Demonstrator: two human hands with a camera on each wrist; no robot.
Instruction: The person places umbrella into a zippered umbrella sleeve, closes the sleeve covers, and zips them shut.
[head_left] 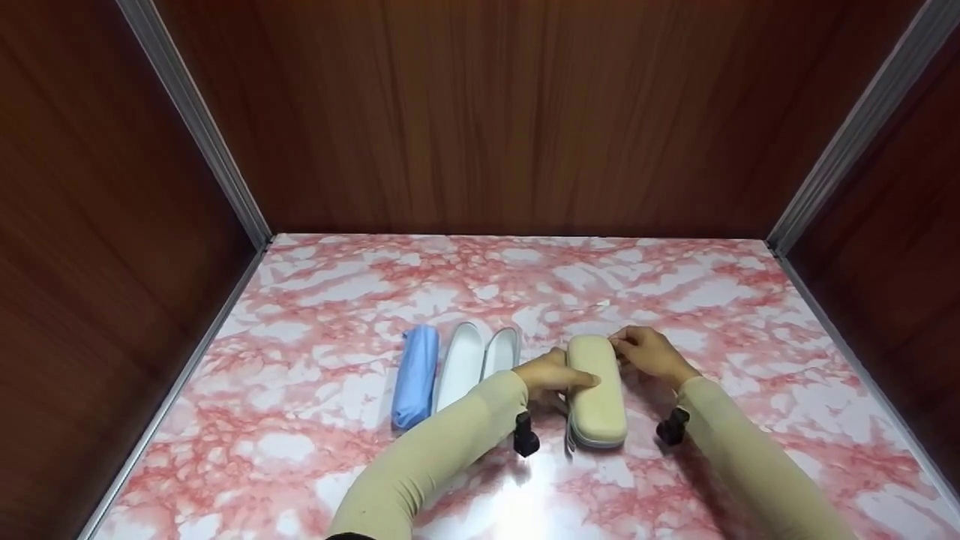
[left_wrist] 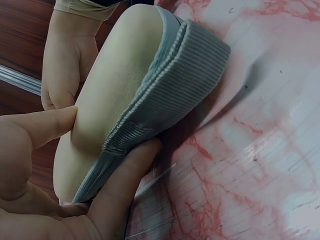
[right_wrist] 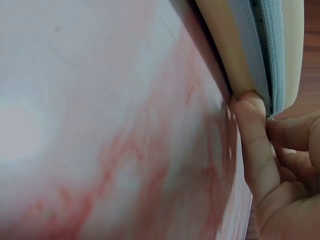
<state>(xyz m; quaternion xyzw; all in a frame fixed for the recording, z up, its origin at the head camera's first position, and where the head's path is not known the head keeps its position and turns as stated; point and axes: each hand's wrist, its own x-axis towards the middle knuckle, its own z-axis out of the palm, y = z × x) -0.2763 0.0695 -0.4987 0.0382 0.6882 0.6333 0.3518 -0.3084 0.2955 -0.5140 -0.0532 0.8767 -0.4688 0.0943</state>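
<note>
A pale yellow zippered hard case [head_left: 598,397], shaped like a glasses case, lies lengthwise on the table. My left hand [head_left: 551,373] grips its left side, thumb on the lid and other fingers low along the side. A ribbed grey fabric band [left_wrist: 185,85] runs along that side in the left wrist view. At the far right corner, my right hand [head_left: 651,352] pinches the zipper's end; the pull itself is mostly hidden by the fingertips. Along the right side, the grey zipper [right_wrist: 272,55] shows a dark gap between its two tapes. The case's inside cannot be seen.
Left of the case lies an opened white case [head_left: 461,364] with two long shells, partly behind the left forearm. A rolled blue cloth or pouch [head_left: 416,379] lies beside it. Dark wooden panels [head_left: 525,120] enclose the red-and-white marbled table [head_left: 300,450].
</note>
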